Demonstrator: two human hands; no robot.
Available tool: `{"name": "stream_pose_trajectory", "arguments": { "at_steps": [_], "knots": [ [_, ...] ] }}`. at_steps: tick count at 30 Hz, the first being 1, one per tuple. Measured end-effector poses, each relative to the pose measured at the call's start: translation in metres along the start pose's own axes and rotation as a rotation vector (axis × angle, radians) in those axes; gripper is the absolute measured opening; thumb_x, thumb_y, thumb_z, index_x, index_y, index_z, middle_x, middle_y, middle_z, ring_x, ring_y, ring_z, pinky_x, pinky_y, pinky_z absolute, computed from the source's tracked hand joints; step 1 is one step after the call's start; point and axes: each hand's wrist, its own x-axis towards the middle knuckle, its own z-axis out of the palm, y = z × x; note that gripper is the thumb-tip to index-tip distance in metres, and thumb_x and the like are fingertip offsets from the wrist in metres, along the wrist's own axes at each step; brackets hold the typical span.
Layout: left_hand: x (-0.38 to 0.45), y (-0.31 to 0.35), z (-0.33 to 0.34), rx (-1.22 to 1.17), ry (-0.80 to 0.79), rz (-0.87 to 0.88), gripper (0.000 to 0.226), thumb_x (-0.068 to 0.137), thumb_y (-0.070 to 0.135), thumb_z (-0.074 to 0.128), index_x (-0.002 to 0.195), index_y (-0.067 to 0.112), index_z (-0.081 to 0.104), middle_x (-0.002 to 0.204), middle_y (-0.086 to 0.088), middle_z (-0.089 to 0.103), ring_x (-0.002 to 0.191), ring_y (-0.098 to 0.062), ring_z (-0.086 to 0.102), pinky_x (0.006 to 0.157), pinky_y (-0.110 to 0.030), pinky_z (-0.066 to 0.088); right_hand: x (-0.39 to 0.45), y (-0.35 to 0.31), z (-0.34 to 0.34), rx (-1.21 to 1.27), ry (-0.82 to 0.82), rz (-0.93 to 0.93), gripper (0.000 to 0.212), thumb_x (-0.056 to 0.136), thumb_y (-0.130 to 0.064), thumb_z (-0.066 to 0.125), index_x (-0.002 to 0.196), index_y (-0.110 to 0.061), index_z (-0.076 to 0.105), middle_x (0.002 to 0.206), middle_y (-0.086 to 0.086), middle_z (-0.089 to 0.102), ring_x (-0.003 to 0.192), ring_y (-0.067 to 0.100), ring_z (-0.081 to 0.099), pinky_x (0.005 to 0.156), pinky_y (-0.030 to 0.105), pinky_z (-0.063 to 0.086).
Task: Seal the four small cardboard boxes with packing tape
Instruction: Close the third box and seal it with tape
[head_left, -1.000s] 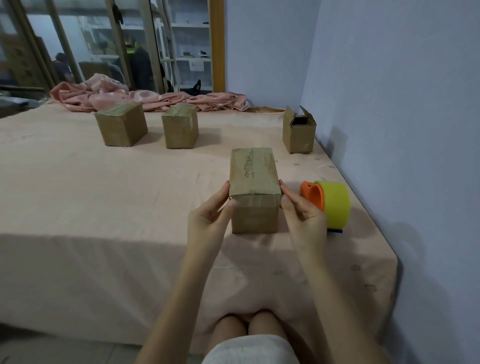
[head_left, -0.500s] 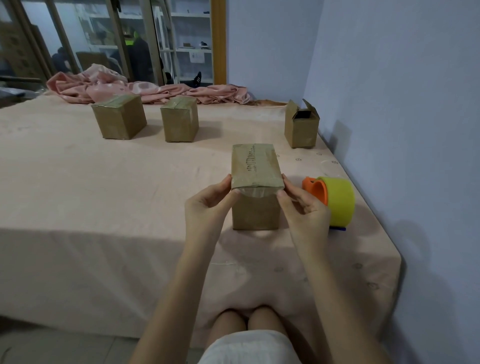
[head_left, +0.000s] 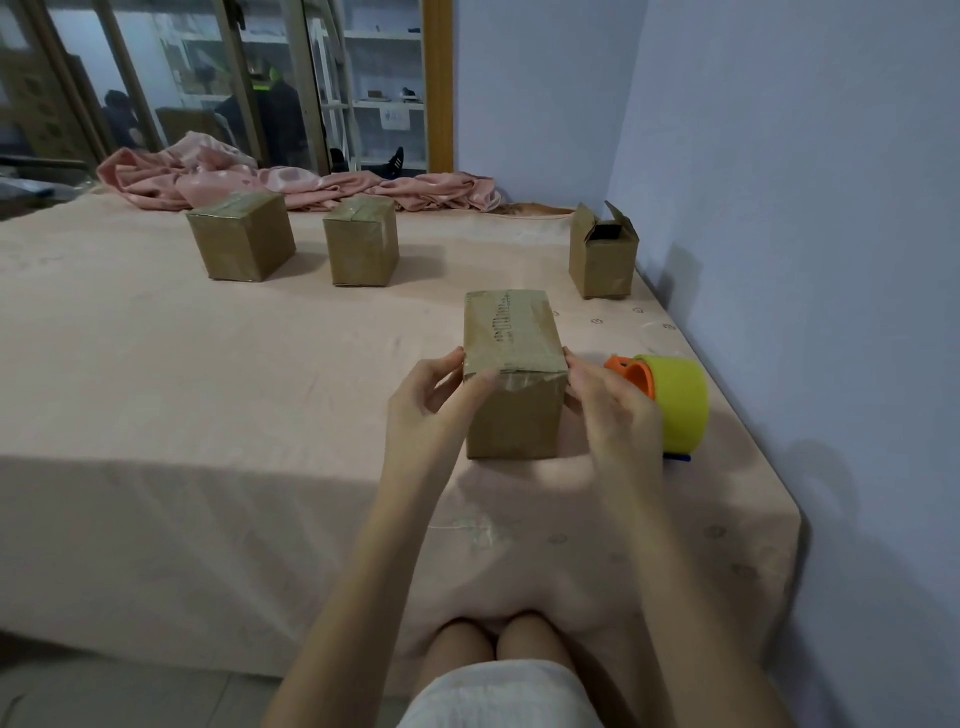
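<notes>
Left thumb (head_left: 480, 384) lower on box (head_left: 514, 374) front

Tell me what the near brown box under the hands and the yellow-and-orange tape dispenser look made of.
Near brown box: cardboard, matte brown, with a glossy clear strip, likely tape, wrinkling over its front edge. Yellow-and-orange tape dispenser: apparently smooth moulded plastic, evenly coloured with a slight sheen.

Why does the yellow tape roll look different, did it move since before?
No. The yellow tape roll stays on the table, just right of the near box by the right hand; only the camera shifted.
</notes>
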Motion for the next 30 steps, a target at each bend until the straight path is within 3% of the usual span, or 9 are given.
{"name": "stream_pose_trajectory", "arguments": {
  "at_steps": [3, 7, 11, 13, 16, 18, 20, 24, 30],
  "knots": [
    [0.001, 0.004, 0.007, 0.124, 0.050, 0.035, 0.033, 0.074, 0.032, 0.078, 0.098, 0.017, 0.062, 0.106, 0.013, 0.066, 0.097, -0.002, 0.064, 0.071, -0.013, 0.052, 0.002, -0.006, 0.004, -0.114, 0.026, -0.035, 0.048, 0.074, -0.043, 0.073, 0.110, -0.011, 0.067, 0.107, -0.004, 0.069, 0.097, -0.001, 0.064, 0.080, 0.013, 0.051],
    [0.002, 0.002, 0.004, 0.248, 0.057, 0.113, 0.026, 0.073, 0.021, 0.080, 0.087, 0.023, 0.058, 0.100, 0.019, 0.062, 0.098, -0.004, 0.063, 0.066, -0.009, 0.050, 0.009, -0.004, -0.006, -0.172, -0.021, -0.014, 0.033, 0.077, -0.010, 0.074, 0.109, -0.011, 0.066, 0.111, -0.001, 0.068, 0.100, 0.005, 0.065, 0.086, 0.023, 0.053],
    [0.005, -0.002, 0.004, 0.333, 0.110, 0.133, 0.023, 0.071, 0.023, 0.081, 0.080, 0.020, 0.060, 0.105, 0.011, 0.067, 0.095, -0.004, 0.066, 0.077, -0.024, 0.055, 0.008, 0.002, 0.000, -0.275, 0.072, -0.123, 0.029, 0.078, -0.006, 0.072, 0.108, -0.007, 0.067, 0.107, 0.002, 0.069, 0.094, 0.002, 0.066, 0.083, 0.016, 0.052],
    [0.005, -0.003, 0.006, 0.349, 0.130, 0.142, 0.021, 0.073, 0.023, 0.080, 0.083, 0.017, 0.062, 0.110, 0.007, 0.068, 0.096, -0.005, 0.065, 0.080, -0.028, 0.055, 0.006, 0.006, 0.006, -0.317, 0.130, -0.170, 0.029, 0.081, -0.008, 0.070, 0.109, -0.005, 0.067, 0.104, 0.000, 0.069, 0.095, 0.005, 0.066, 0.083, 0.017, 0.052],
    [0.002, -0.006, 0.007, 0.403, 0.115, 0.179, 0.030, 0.076, 0.030, 0.077, 0.097, 0.015, 0.063, 0.116, 0.008, 0.065, 0.103, -0.004, 0.062, 0.078, -0.022, 0.054, -0.001, 0.009, 0.009, -0.348, 0.114, -0.190, 0.036, 0.082, -0.022, 0.071, 0.115, -0.011, 0.063, 0.111, -0.002, 0.067, 0.098, -0.001, 0.063, 0.077, 0.011, 0.051],
    [-0.001, -0.008, 0.008, 0.437, 0.094, 0.203, 0.041, 0.074, 0.036, 0.077, 0.106, 0.016, 0.061, 0.118, 0.008, 0.063, 0.105, -0.004, 0.060, 0.076, -0.021, 0.055, -0.005, 0.007, 0.012, -0.342, 0.099, -0.154, 0.054, 0.074, -0.042, 0.074, 0.119, -0.015, 0.060, 0.115, -0.006, 0.065, 0.101, -0.002, 0.061, 0.076, 0.015, 0.053],
    [-0.001, -0.007, 0.008, 0.439, 0.123, 0.210, 0.036, 0.074, 0.035, 0.078, 0.100, 0.016, 0.062, 0.116, 0.007, 0.065, 0.101, -0.003, 0.061, 0.076, -0.020, 0.055, -0.004, 0.006, 0.016, -0.375, 0.140, -0.166, 0.060, 0.069, -0.048, 0.073, 0.116, -0.013, 0.061, 0.116, -0.004, 0.066, 0.102, 0.003, 0.062, 0.078, 0.022, 0.056],
    [0.006, -0.003, 0.004, 0.359, 0.115, 0.157, 0.017, 0.077, 0.023, 0.077, 0.089, 0.017, 0.066, 0.107, 0.004, 0.069, 0.095, -0.005, 0.066, 0.085, -0.032, 0.055, 0.003, 0.004, 0.016, -0.386, 0.201, -0.192, 0.042, 0.072, -0.027, 0.078, 0.107, -0.007, 0.067, 0.108, 0.003, 0.070, 0.093, 0.005, 0.066, 0.079, 0.024, 0.056],
    [0.009, -0.004, 0.000, 0.228, 0.057, 0.114, 0.014, 0.082, 0.012, 0.072, 0.093, 0.020, 0.067, 0.102, -0.005, 0.071, 0.095, -0.013, 0.068, 0.087, -0.042, 0.054, 0.006, -0.001, 0.010, -0.314, 0.174, -0.169, 0.025, 0.080, -0.013, 0.072, 0.102, -0.001, 0.069, 0.093, 0.002, 0.070, 0.084, -0.004, 0.064, 0.074, 0.010, 0.051]
  ]
}}
